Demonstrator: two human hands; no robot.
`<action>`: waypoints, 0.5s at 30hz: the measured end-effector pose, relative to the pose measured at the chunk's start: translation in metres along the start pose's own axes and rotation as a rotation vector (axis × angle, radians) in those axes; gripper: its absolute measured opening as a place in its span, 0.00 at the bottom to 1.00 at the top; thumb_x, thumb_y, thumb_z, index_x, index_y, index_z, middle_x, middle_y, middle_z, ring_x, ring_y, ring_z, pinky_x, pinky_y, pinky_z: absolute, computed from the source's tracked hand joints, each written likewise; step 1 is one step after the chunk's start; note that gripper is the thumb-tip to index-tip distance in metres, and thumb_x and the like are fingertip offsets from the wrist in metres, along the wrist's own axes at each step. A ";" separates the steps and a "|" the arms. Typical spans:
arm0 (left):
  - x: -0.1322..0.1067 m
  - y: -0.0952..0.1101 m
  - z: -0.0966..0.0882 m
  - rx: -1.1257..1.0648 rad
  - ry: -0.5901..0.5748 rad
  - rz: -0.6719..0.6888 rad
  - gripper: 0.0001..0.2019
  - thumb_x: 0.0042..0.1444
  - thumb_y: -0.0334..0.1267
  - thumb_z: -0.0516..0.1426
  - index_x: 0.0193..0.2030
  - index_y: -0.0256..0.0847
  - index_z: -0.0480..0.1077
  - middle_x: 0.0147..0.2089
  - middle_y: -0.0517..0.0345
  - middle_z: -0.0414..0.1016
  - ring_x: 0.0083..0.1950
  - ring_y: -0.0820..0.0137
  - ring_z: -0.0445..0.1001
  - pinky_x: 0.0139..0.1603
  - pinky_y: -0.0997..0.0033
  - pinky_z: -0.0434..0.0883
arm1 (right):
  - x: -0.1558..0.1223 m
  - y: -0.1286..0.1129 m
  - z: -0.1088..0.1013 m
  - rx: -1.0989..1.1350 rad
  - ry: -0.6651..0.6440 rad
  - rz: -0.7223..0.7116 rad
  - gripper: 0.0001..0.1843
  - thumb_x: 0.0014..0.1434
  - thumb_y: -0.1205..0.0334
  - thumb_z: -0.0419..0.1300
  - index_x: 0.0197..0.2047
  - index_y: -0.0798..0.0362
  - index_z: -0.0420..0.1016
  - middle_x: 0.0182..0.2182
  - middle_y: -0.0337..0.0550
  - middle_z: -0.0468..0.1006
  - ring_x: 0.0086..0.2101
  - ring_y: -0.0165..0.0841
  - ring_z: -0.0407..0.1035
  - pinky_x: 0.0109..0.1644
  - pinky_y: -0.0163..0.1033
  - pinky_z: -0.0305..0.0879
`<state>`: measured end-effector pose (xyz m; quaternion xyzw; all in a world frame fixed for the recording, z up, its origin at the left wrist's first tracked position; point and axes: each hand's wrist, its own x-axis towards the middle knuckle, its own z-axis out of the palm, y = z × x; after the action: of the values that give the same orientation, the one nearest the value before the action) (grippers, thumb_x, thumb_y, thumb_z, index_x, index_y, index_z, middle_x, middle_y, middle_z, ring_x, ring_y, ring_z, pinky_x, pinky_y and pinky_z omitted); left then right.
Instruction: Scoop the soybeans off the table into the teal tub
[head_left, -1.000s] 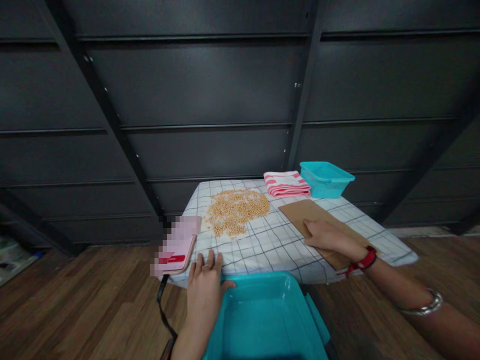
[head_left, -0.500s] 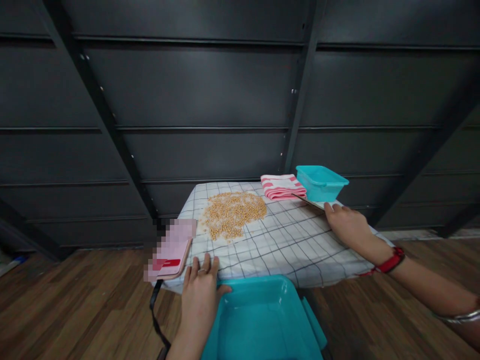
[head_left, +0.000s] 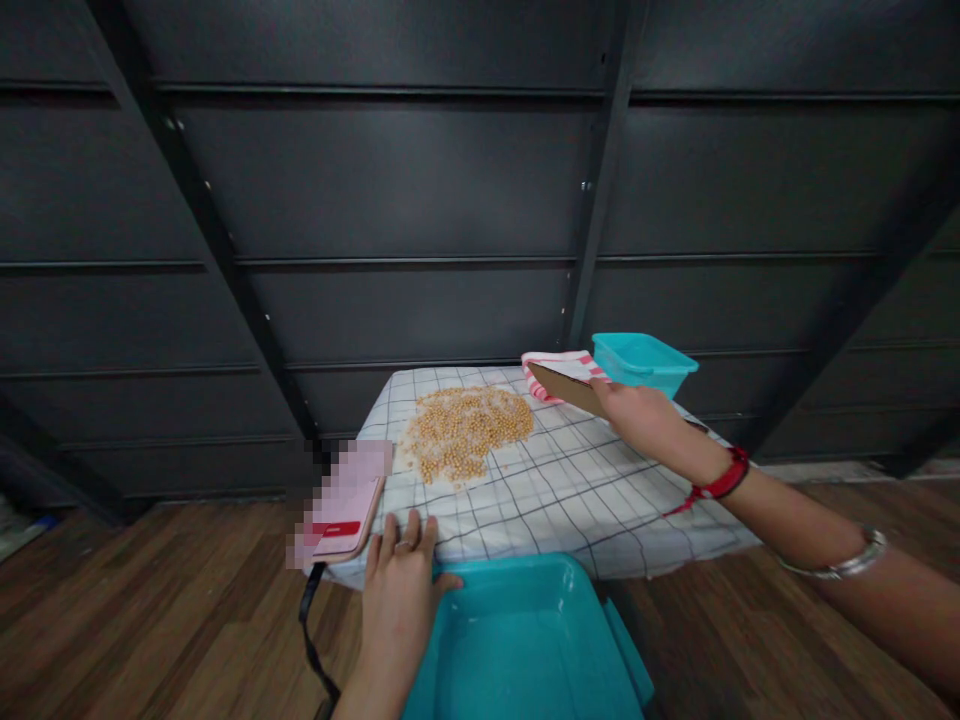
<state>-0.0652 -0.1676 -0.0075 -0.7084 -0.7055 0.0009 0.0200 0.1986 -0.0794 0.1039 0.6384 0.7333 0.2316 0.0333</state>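
My right hand [head_left: 637, 418] grips a brown cardboard sheet [head_left: 566, 387] and holds it raised above the checked tablecloth [head_left: 570, 480], its far edge pointing toward a pile of yellow beans [head_left: 466, 428]. My left hand [head_left: 400, 590] rests on the near-left rim of a large teal tub [head_left: 525, 640] at the table's front edge, thumb hooked over the rim and fingers lying on the cloth.
A small teal tub [head_left: 641, 362] and a folded pink-striped towel [head_left: 559, 362] sit at the table's far right. A pink phone [head_left: 346, 505] with a black strap lies at the front left corner. Dark metal shelving stands behind; wooden floor surrounds the table.
My right hand picked the cardboard up from the cloth, lifted it and swung it leftward toward the beans. The left hand stayed on the tub rim.
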 end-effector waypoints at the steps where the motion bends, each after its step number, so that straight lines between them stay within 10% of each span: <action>1: 0.000 0.000 0.000 -0.006 0.003 0.001 0.26 0.50 0.38 0.56 0.58 0.41 0.61 0.62 0.48 0.62 0.65 0.52 0.53 0.61 0.51 0.57 | 0.008 -0.004 0.000 0.010 0.007 -0.014 0.17 0.58 0.72 0.46 0.51 0.65 0.63 0.35 0.58 0.76 0.33 0.40 0.73 0.29 0.37 0.63; 15: 0.002 -0.001 0.001 0.009 0.002 0.029 0.26 0.51 0.39 0.55 0.58 0.40 0.61 0.62 0.47 0.61 0.63 0.55 0.57 0.61 0.54 0.56 | 0.043 -0.049 -0.021 0.117 0.038 -0.091 0.15 0.59 0.76 0.45 0.44 0.67 0.70 0.34 0.60 0.75 0.36 0.39 0.71 0.33 0.38 0.62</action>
<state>-0.0662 -0.1661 -0.0087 -0.7184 -0.6952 0.0037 0.0237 0.1385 -0.0481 0.1150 0.6005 0.7744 0.1989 -0.0073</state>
